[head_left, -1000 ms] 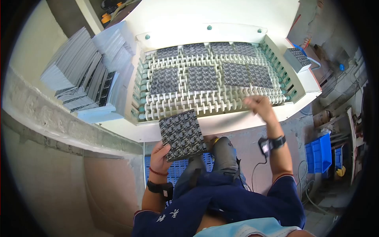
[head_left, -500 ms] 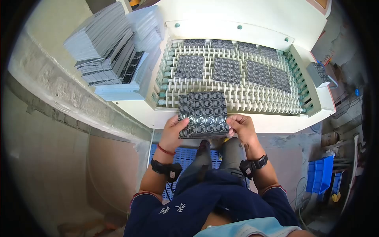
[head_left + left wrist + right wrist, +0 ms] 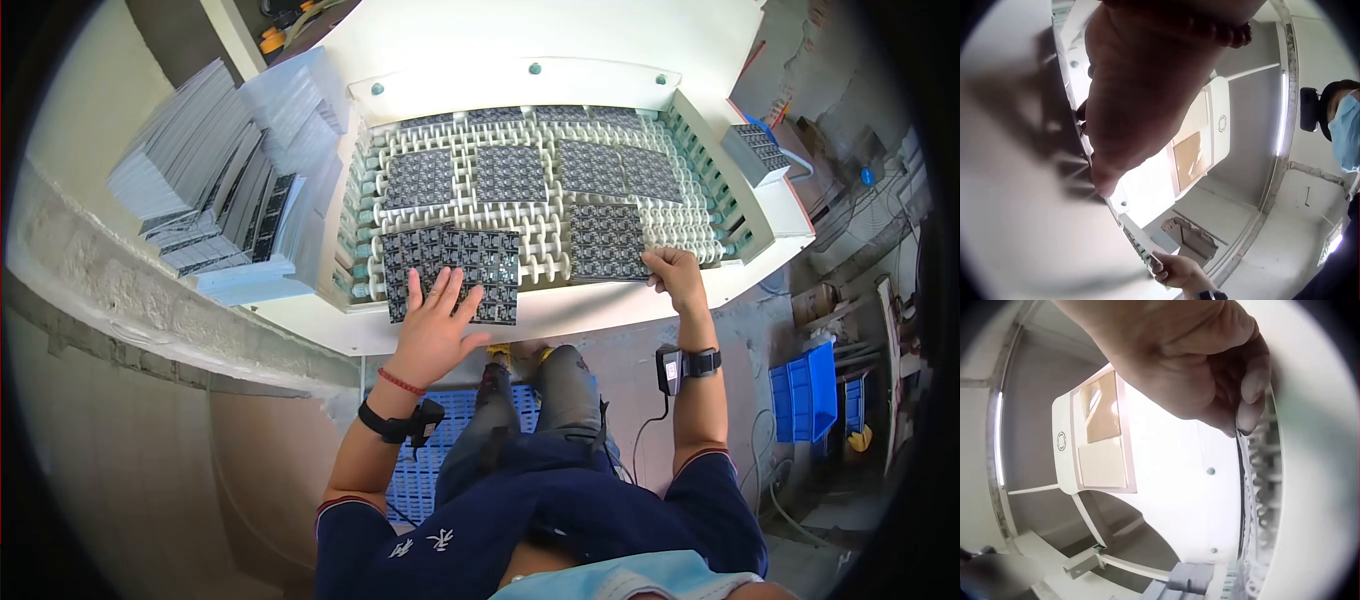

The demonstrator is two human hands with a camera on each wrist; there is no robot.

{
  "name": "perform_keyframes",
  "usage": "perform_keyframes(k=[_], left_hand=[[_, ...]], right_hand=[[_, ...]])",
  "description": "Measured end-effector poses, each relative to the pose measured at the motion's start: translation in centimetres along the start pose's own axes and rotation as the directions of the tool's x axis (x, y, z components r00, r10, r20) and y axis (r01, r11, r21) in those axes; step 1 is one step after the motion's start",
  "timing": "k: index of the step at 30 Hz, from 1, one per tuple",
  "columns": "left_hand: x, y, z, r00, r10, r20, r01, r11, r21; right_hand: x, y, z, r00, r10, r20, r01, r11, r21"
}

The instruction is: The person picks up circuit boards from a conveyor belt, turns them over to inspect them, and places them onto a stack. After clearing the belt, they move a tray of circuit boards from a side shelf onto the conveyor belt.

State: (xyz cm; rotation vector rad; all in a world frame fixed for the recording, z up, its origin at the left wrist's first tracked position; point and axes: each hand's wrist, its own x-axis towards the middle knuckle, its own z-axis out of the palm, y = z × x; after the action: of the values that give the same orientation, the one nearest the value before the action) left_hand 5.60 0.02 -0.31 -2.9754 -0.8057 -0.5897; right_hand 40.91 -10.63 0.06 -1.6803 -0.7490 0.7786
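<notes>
White roller conveyor (image 3: 520,262) with dark patterned boards (image 3: 450,262) flat across its rollers.

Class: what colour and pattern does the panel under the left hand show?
Dark grey panel with a repeating pale grid pattern; clearest in the head view.

Dark grey circuit boards (image 3: 452,272) carry a fine pale repeating pattern; the roller conveyor (image 3: 540,215) is cream with teal ends; far-right crates (image 3: 808,388) are blue.

left hand (image 3: 435,325) covering part of near board (image 3: 450,273), wrist views blurred
</notes>
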Motion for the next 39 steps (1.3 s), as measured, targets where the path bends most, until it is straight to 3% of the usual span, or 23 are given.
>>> perform_keyframes(k=[2,7,10,12,13,16,18,20,22,23,24,27,29,32,37,39], left_hand=[[1.1,0.3,0.9,0.998,0.042,-0.055,-0.037,0.996,0.084],[4.2,1.6,2.2,0.996,0.085,-0.009,-0.083,0.990,0.114],[6.0,2.0,3.4,0.991,0.134,0.005,-0.134,0.988,0.081],[7.0,2.3,3.9,0.989,0.149,0.018,-0.150,0.989,0.020],[7.4,2.6,3.9,0.989,0.149,0.018,-0.149,0.989,0.020],[7.6,3.1,3.1,0.987,0.138,0.084,-0.138,0.990,-0.001],[6.9,3.1,1.8,0.999,0.026,-0.029,-0.026,1.000,0.000],[5.2,2.5,0.6,0.990,-0.143,0.003,0.143,0.987,0.072],[2.9,0.7,0.9,0.964,-0.267,-0.004,0.261,0.941,0.216],[2.2,-0.2,0.9,0.938,-0.345,0.037,0.331,0.921,0.204],[1.6,-1.0,0.8,0.928,-0.367,0.065,0.352,0.920,0.171],[1.3,-3.1,0.6,0.956,-0.265,0.125,0.239,0.952,0.192],[1.7,-4.2,0.4,0.971,-0.184,0.150,0.173,0.981,0.087],[2.7,-5.9,0.5,0.980,-0.143,0.137,0.142,0.990,0.018],[3.7,-6.9,0.4,0.974,-0.161,0.158,0.157,0.987,0.036],[3.7,-7.0,0.4,0.971,-0.178,0.162,0.173,0.984,0.045]], right_hand=[[0.5,0.3,-1.9,0.995,-0.072,-0.073,0.052,0.968,-0.243],[1.4,-0.4,-8.9,0.983,-0.062,-0.174,0.037,0.989,-0.140],[2.8,1.3,-12.4,0.979,0.001,-0.203,-0.060,0.957,-0.285],[3.4,2.3,-13.7,0.953,-0.202,-0.228,0.078,0.885,-0.460],[2.7,1.3,-13.3,0.934,-0.241,-0.262,0.079,0.858,-0.508],[1.6,-0.8,-12.6,0.898,-0.338,-0.281,0.166,0.853,-0.495],[1.0,-2.3,-12.9,0.875,-0.375,-0.306,0.189,0.846,-0.499],[0.8,-4.3,-13.8,0.798,-0.479,-0.365,0.172,0.763,-0.623],[1.6,-5.5,-15.4,0.739,-0.531,-0.415,0.182,0.751,-0.635],[2.5,-6.1,-16.3,0.725,-0.546,-0.420,0.174,0.735,-0.656],[3.7,-6.5,-17.2,0.713,-0.564,-0.417,0.173,0.718,-0.675],[8.6,-6.7,-20.2,0.692,-0.579,-0.431,0.152,0.700,-0.698],[9.8,-8.7,-19.4,0.748,-0.314,-0.585,-0.154,0.774,-0.614],[11.8,-8.7,-20.0,0.805,-0.227,-0.549,-0.131,0.833,-0.537],[13.1,-7.3,-22.4,0.819,-0.192,-0.541,-0.066,0.905,-0.420],[13.6,-6.6,-24.7,0.919,-0.062,-0.391,-0.045,0.965,-0.258]])
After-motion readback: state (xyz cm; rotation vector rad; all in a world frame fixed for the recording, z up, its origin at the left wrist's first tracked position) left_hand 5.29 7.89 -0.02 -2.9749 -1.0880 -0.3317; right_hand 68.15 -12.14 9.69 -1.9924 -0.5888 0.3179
